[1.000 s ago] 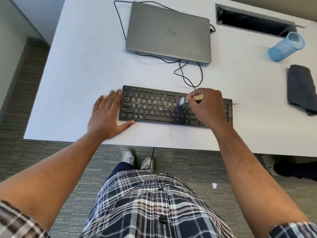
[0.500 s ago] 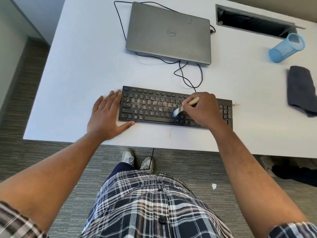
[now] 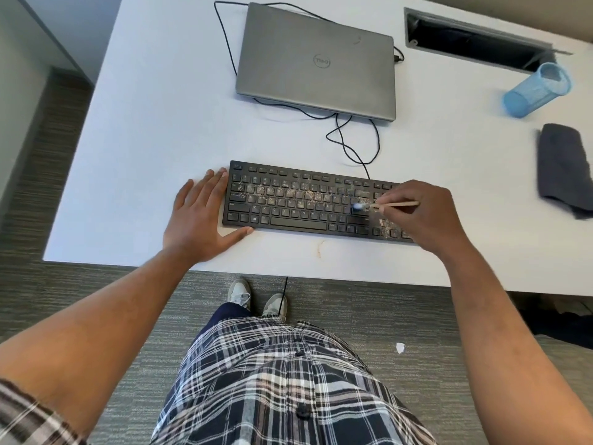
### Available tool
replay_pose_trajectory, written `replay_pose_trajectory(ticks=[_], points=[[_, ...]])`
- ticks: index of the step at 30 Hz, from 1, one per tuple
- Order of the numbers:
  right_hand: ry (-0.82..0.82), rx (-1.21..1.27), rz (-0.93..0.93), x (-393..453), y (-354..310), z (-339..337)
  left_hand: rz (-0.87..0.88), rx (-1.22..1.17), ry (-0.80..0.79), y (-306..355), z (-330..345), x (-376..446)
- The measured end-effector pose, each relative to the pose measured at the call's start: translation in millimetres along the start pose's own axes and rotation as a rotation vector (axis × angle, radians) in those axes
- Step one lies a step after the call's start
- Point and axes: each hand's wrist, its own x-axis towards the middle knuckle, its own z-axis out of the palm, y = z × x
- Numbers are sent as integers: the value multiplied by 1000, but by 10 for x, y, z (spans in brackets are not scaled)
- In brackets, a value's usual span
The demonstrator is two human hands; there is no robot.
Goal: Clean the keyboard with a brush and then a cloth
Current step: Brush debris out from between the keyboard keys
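Brushing is only partway done: the keyboard (image 3: 317, 200), near the desk's (image 3: 154, 123) front edge, is dusty. The brush (image 3: 385, 205) is pinched by the right hand (image 3: 423, 216); the left hand (image 3: 197, 216) is flat, bracing it. The cloth (image 3: 564, 165) is untouched at the right edge.

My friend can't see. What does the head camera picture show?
A right hand holds a small brush on a dusty black keyboard, while the left hand lies flat at its end. A closed laptop, blue cup and grey cloth sit on the white desk.
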Motion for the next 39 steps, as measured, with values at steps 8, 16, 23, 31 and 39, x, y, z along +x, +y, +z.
replay_pose_trajectory(ticks=[8, 16, 23, 31, 39], points=[[-41, -139, 11, 190, -241, 266, 0, 0, -9, -5, -1, -1], [6, 236, 187, 262, -411, 504, -11, 7, -20, -7, 3, 5], [178, 254, 300, 162, -208, 228, -11, 7, -21, -2, -1, 6], [90, 579, 327, 202, -374, 555, -12, 3, -25, -4, -9, 3], [200, 125, 287, 132, -149, 279, -15, 15, -26, -6, 0, 3]])
